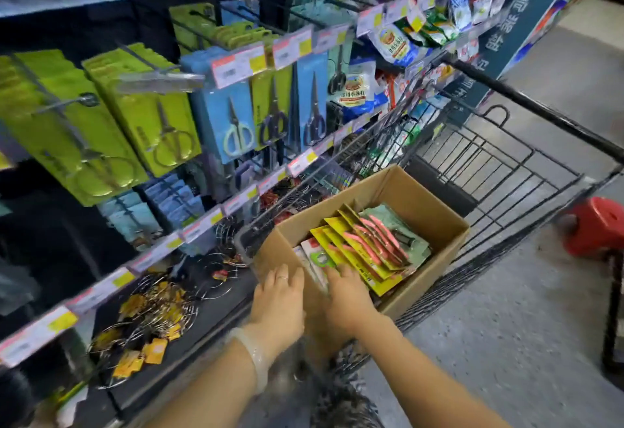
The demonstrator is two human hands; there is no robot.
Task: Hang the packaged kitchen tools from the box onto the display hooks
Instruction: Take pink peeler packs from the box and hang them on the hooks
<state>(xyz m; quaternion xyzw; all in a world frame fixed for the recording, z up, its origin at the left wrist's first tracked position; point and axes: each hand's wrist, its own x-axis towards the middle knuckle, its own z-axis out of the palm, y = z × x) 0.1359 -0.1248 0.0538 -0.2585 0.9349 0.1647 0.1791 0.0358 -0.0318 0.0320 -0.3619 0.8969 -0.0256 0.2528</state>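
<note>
- While I lean over the cart, the display rack [141,117] fills my left side, its display hooks [145,59] carrying carded scissors in green and blue rows; the hooks lie up and to the left of both my hands, well apart from the box
- the wire cart [489,157] stands between me and the rack's far end, and it carries the cardboard box [398,191] at its near corner
- inside the box the packaged kitchen tools [368,248] lie flat in a fanned stack, yellow cards with pink tools on top and a pale green card behind; their long axis runs from my fingers away toward the box's far right corner, so the near ends of the cards point at me
- my right hand [347,292] is the nearer one to the stack; it reaches over the near wall of the box, palm down, fingers loosely spread and resting on the near ends of the cards, touching but not pinching anything that I can see
- my left hand [280,299] sits just beside it at the box's near left corner, palm down, fingers straight and close together against the cardboard edge, gripping nothing
- I judge the next move is mine to make with the right hand: curl round one card, lift, and swing it up and left to a hook
</note>
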